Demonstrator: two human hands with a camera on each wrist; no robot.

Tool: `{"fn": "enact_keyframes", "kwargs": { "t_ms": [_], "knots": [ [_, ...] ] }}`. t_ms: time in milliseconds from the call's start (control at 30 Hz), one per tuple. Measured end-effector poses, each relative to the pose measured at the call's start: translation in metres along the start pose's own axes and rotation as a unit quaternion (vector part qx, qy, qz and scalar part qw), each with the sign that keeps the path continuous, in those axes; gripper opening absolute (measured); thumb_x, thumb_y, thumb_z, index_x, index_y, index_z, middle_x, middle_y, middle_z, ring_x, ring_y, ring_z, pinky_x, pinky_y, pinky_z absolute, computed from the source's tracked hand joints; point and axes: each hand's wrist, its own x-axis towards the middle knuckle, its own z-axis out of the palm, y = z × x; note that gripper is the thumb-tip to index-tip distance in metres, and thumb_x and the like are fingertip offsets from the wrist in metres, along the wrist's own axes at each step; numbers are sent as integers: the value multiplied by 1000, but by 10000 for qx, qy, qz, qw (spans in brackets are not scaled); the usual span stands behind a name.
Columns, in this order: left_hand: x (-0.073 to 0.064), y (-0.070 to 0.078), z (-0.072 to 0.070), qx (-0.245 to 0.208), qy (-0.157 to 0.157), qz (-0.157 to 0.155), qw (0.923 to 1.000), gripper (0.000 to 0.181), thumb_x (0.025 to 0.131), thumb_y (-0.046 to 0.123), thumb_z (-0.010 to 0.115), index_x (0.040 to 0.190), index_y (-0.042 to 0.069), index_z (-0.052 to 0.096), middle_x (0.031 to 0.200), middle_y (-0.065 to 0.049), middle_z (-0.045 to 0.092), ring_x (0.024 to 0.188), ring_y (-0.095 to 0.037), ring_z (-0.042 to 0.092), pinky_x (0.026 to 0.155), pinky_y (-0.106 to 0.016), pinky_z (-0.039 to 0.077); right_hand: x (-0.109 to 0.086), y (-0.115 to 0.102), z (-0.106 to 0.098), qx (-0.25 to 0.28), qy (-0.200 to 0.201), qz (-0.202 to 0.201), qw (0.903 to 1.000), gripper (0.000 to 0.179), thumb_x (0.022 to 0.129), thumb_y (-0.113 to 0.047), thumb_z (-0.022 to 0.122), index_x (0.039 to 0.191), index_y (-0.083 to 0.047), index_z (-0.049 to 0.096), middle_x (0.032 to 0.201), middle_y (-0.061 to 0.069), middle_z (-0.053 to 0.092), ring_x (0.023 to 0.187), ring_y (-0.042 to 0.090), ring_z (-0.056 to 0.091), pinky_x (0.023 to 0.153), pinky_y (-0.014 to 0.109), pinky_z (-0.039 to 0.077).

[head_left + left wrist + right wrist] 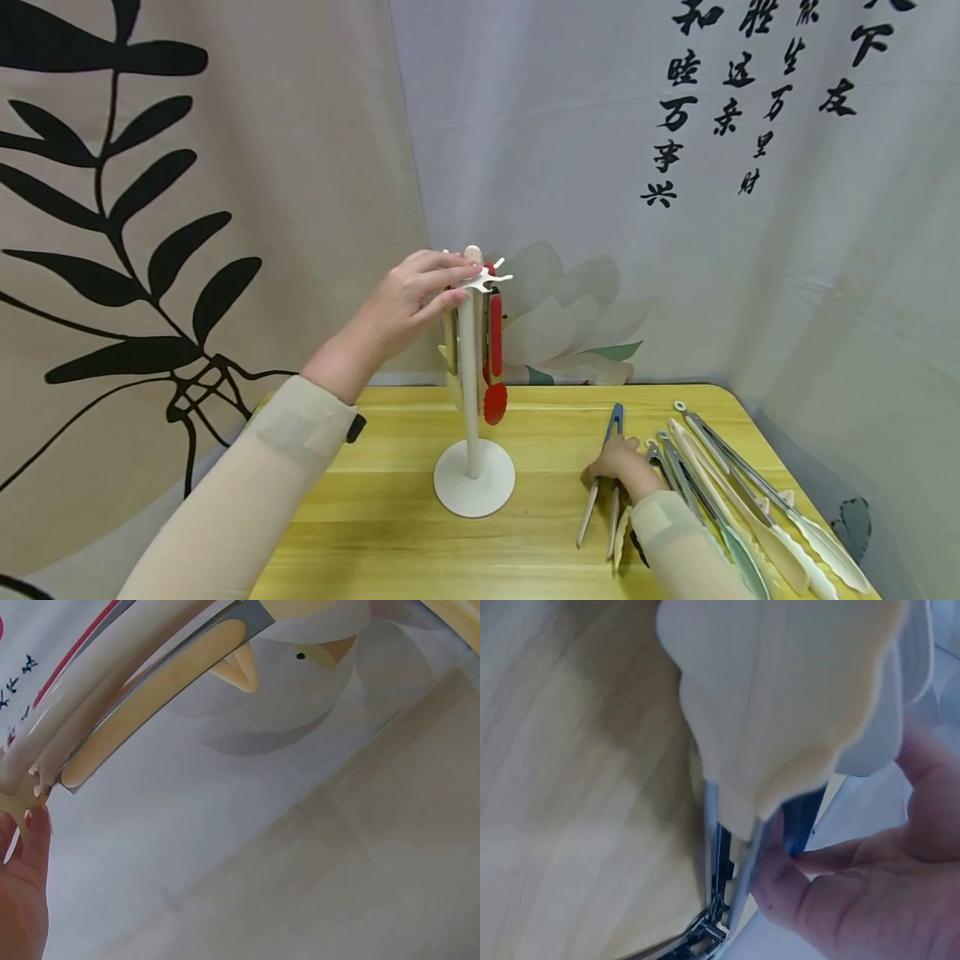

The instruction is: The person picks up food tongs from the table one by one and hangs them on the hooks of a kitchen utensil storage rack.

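A white stand (474,467) with a crown of hooks on top stands mid-table, with several tongs hanging from it. My left hand (408,296) pinches the hook crown (483,281) between thumb and fingers. Red tongs (496,358) hang at its right side; tongs with cream grips (157,705) hang close by in the left wrist view. Lower right, my right hand (622,468) grips blue-ended tongs (615,421), their two arms pointing toward me. Tongs with scalloped cream heads (780,697) lie beside that hand, partly hiding the grip in the right wrist view.
Several long tongs in green, cream and silver (750,500) lie side by side at the right of the wooden table (360,517). Behind the table hangs a printed curtain (540,183) with leaves and writing.
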Motion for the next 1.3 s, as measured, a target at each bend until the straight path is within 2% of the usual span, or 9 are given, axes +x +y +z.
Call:
{"fn": "enact_keyframes", "kwargs": {
  "t_ms": [100, 200, 433, 667, 1000, 1167, 1300],
  "knots": [
    [1, 0, 1, 13, 74, -4, 10000, 37, 90, 25, 65, 126, 18, 62, 126, -2, 60, 124, -22, 47, 100, -43, 45, -2, 1, 3, 332, -63, -7, 9994, 112, 70, -25, 82, 144, 14, 8, 125, 42, 20, 92, 49, 49, 68, 49, 53],
    [2, 2, 1, 23, 156, -15, 9999, 37, 89, 26, 65, 125, 18, 63, 124, -2, 61, 122, -22, 48, 100, -42, 44, -4, 0, 4, 291, -48, -27, 9996, 114, 72, -24, 81, 146, 12, 1, 130, 44, 15, 94, 50, 49, 72, 50, 53],
    [1, 4, 2, 59, 225, -247, 9994, 36, 90, 30, 64, 125, 20, 64, 122, -3, 61, 118, -21, 49, 97, -41, 46, -1, -3, 7, -3, 50, -65, 10000, 112, 71, -22, 80, 144, 16, 4, 126, 45, 20, 89, 42, 50, 75, 46, 52],
    [1, 9, 6, 135, 323, -347, 9988, 36, 91, 29, 63, 125, 21, 63, 121, -3, 61, 118, -21, 48, 97, -39, 45, 1, -4, 5, 127, 0, -49, 9999, 106, 71, -18, 76, 144, 15, 7, 120, 42, 25, 85, 41, 50, 72, 45, 52],
    [0, 10, 9, 201, 528, -391, 9976, 36, 91, 30, 63, 125, 19, 64, 118, -3, 63, 117, -22, 50, 99, -39, 43, 6, 2, 5, 492, 29, -318, 9983, 93, 70, -16, 72, 137, 20, 18, 112, 39, 29, 82, 37, 47, 60, 36, 49],
    [0, 10, 10, 256, 594, -374, 9972, 36, 90, 29, 64, 124, 18, 64, 116, -4, 63, 114, -22, 50, 96, -39, 44, 2, 3, 5, 957, -58, -498, 9941, 94, 70, -12, 70, 141, 15, 15, 115, 37, 26, 84, 38, 46, 59, 35, 48],
    [0, 10, 10, 315, 662, -366, 9966, 36, 89, 29, 65, 123, 17, 65, 115, -5, 63, 113, -22, 51, 95, -39, 44, -4, 1, 3, 1548, -166, -698, 9853, 96, 69, -6, 68, 145, 8, 12, 117, 33, 22, 86, 38, 43, 56, 32, 45]
  ]
}}
